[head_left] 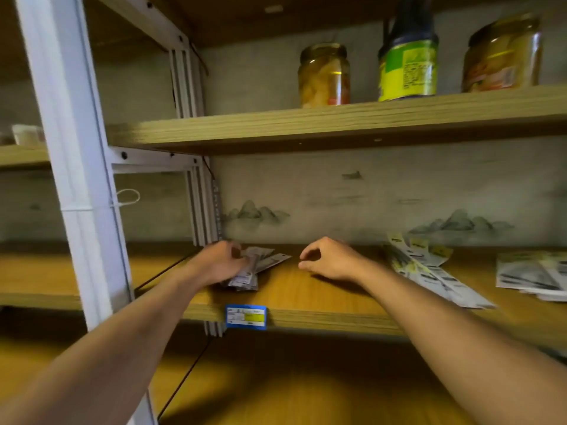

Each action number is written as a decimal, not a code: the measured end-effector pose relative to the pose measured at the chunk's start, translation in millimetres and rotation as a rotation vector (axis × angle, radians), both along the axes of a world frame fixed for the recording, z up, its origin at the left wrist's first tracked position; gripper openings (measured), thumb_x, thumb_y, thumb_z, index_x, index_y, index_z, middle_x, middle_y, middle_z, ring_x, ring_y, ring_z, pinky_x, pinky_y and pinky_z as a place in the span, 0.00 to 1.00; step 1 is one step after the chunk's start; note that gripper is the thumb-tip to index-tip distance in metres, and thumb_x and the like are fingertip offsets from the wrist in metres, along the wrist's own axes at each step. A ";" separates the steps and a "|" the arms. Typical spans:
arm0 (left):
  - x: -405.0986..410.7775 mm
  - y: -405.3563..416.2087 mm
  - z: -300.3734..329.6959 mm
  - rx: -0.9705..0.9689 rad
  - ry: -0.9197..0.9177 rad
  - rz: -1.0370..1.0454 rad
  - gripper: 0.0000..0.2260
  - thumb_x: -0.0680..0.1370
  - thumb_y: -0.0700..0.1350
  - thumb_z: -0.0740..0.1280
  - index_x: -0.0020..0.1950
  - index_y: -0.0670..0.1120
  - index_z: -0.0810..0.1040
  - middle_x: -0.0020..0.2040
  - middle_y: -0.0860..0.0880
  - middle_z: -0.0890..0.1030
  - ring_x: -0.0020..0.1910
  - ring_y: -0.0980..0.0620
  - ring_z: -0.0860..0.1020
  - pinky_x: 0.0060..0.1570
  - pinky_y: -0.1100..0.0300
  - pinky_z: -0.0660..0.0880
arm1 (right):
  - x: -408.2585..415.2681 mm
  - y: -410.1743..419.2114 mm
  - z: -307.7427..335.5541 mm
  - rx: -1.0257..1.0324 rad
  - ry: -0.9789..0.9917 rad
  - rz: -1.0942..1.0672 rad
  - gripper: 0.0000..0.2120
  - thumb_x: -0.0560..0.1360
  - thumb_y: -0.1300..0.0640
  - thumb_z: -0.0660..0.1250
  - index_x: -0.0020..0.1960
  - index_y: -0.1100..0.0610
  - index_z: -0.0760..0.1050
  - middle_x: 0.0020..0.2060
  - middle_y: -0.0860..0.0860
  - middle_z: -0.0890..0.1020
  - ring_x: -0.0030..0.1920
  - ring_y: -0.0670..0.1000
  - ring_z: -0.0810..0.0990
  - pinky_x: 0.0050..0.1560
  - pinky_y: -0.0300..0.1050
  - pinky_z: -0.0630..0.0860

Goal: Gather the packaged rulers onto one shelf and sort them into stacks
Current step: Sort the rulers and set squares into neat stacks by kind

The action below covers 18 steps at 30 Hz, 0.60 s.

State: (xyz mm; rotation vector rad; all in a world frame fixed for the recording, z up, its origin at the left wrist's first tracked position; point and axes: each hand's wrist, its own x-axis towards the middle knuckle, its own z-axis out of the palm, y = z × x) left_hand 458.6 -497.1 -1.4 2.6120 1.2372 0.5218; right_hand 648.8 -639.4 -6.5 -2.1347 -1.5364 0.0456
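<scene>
Our left hand (222, 265) lies on the middle shelf (322, 302), fingers curled over a small fanned stack of rulers (256, 266) near the shelf's left end, close to the white post (76, 167). The packets spread out to the right from under our fingers, and the view is too blurred to read them. Our right hand (329, 260) hovers just to the right of that stack, holding nothing, thumb and forefinger loosely curled with a narrow gap between them. Farther right on the same shelf lies a slanted pile (429, 271) of long packets with yellow tags, and at the far right edge a flatter heap (532, 274). A blue price tag (246, 316) hangs on the shelf's near edge. On the shelf above stand two jars (324, 75) and a bottle (408, 61) between them.
</scene>
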 end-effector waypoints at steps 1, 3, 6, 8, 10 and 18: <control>-3.1 2.4 -0.3 -0.032 0.001 -0.012 0.25 0.77 0.60 0.64 0.71 0.49 0.72 0.65 0.47 0.77 0.62 0.48 0.76 0.57 0.57 0.72 | -7.4 9.4 -0.2 -0.006 -0.003 -0.007 0.17 0.75 0.46 0.69 0.62 0.50 0.79 0.63 0.50 0.78 0.62 0.51 0.75 0.57 0.42 0.70; -8.6 7.3 -1.2 -0.073 0.030 -0.046 0.27 0.77 0.62 0.63 0.72 0.50 0.71 0.66 0.47 0.76 0.62 0.49 0.75 0.55 0.58 0.71 | -22.8 27.0 -3.1 -0.024 -0.013 -0.024 0.18 0.74 0.46 0.69 0.62 0.50 0.79 0.63 0.50 0.79 0.61 0.51 0.76 0.58 0.42 0.70; -14.3 10.8 -7.1 -0.122 0.012 -0.162 0.23 0.78 0.60 0.64 0.70 0.51 0.72 0.66 0.49 0.77 0.55 0.53 0.74 0.52 0.60 0.68 | -42.2 46.9 -11.6 -0.048 -0.025 -0.038 0.17 0.74 0.46 0.69 0.60 0.50 0.79 0.62 0.51 0.79 0.61 0.52 0.76 0.60 0.43 0.71; -17.4 14.0 -12.2 -0.174 -0.050 -0.230 0.22 0.78 0.58 0.65 0.70 0.52 0.73 0.66 0.50 0.76 0.53 0.56 0.72 0.54 0.59 0.68 | -48.4 55.0 -15.7 -0.041 -0.019 -0.062 0.15 0.74 0.46 0.69 0.59 0.49 0.80 0.60 0.51 0.80 0.60 0.52 0.76 0.59 0.43 0.72; -19.1 17.5 -13.7 -0.226 -0.101 -0.251 0.21 0.78 0.57 0.65 0.70 0.51 0.73 0.66 0.50 0.76 0.54 0.56 0.71 0.57 0.59 0.68 | -51.3 60.4 -17.3 -0.033 -0.005 -0.074 0.15 0.75 0.47 0.68 0.60 0.47 0.79 0.61 0.50 0.80 0.60 0.52 0.77 0.61 0.47 0.74; -17.8 29.2 -7.5 -0.467 -0.168 -0.245 0.14 0.81 0.46 0.64 0.66 0.49 0.75 0.55 0.53 0.79 0.46 0.58 0.73 0.54 0.60 0.66 | -58.2 74.7 -26.1 -0.062 -0.047 -0.121 0.23 0.79 0.49 0.60 0.74 0.42 0.64 0.71 0.49 0.71 0.71 0.56 0.68 0.70 0.59 0.64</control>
